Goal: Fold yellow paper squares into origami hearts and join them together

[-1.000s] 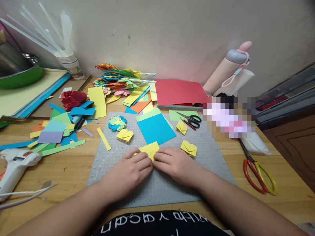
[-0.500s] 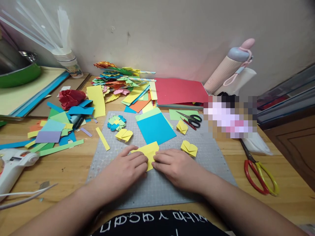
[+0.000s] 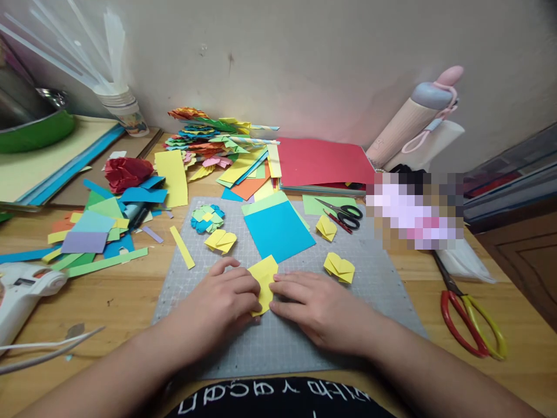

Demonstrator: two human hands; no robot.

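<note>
On the grey cutting mat (image 3: pixel 195 357), a piece of folded yellow paper (image 3: pixel 266 281) lies between my hands. My left hand (image 3: pixel 230 293) rests over its left side, fingers bent and gripping it. At its right edge my right hand (image 3: pixel 311 305) closes its fingertips on the paper, the thumb partly hidden. Folded yellow hearts sit around: one heart (image 3: pixel 221 241) beyond my left hand, another heart (image 3: pixel 339 267) beyond my right, and a smaller yellow fold (image 3: pixel 326 228) farther back. A blue paper square (image 3: pixel 278 229) lies just beyond the piece I hold.
A blue-green paper flower (image 3: pixel 208 218), black scissors (image 3: pixel 346 215) and a red-and-yellow-handled pair (image 3: pixel 474 325) lie about. Paper scraps (image 3: pixel 91 223) and a glue gun (image 3: pixel 30 296) are at left. A red sheet (image 3: pixel 324 161) and a bottle (image 3: pixel 404 125) stand at the back.
The yellow paper has turned between my hands, now standing more upright in view and slightly nearer me. Both hands stay on it. The view has shifted slightly.
</note>
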